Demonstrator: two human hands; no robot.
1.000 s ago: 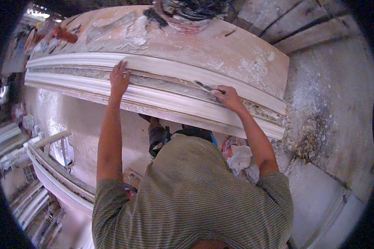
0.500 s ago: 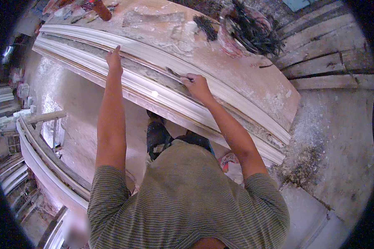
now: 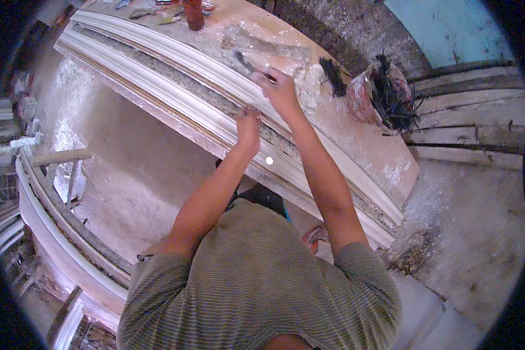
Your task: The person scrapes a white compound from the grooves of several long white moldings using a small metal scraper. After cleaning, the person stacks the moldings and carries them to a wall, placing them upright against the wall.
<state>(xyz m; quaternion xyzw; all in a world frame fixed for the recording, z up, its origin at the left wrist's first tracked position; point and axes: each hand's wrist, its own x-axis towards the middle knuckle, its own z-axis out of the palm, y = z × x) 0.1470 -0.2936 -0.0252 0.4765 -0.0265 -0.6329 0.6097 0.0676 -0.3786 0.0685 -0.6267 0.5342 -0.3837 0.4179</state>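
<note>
Two long white mouldings with stepped profiles lie side by side across the bench, the far moulding [image 3: 184,55] and the near moulding [image 3: 175,105], with a rough grey strip between them. My right hand [image 3: 279,93] is closed around a slim hand tool [image 3: 243,60] with a dark, flattish end. It hovers over the far moulding, the tool's tip pointing away and to the left. My left hand [image 3: 248,131] rests at the inner edge of the near moulding, fingers curled together; whether something small is between them cannot be made out.
On the bench [image 3: 385,154] stand a reddish-brown bottle [image 3: 193,14] and a plastic bag of dark fibres [image 3: 385,96], with a loose dark tuft [image 3: 332,76] beside it. Planks [image 3: 466,116] lie at the right. A curved white piece [image 3: 55,251] rests on a frame at the left.
My left hand has come right and nearer along the mouldings, close to my right hand. My right hand has lifted the tool from the strip between the mouldings to over the far moulding. The view has shifted.
</note>
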